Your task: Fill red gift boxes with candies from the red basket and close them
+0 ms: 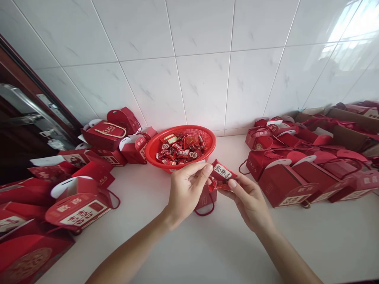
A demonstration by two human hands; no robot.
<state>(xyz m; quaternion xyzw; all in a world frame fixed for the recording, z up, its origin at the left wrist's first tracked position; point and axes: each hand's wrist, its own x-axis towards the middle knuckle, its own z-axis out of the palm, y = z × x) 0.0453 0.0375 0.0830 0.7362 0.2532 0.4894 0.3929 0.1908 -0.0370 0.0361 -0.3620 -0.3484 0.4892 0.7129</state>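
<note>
Near the middle of the head view, both hands hold small red wrapped packets above the white surface. My left hand [188, 189] is closed, its thumb and fingers pinching the left side of the packets. My right hand [248, 199] grips their right side between thumb and fingers. The upper red packet [222, 172] has a white label with dark characters; another red packet [217, 184] shows just below it. Partly hidden behind my hands stands a small red box [204, 198] with a cord handle. Just beyond my left hand is a red plastic basket [152, 152] of wrapped sweets.
Many red gift boxes [85, 211] crowd the left side, some with open tops. More red boxes [284, 185] stand in rows at the right, with a brown carton [340, 134] behind. A tiled wall [204, 90] backs the white table [189, 252]. A door handle [26, 118] is far left.
</note>
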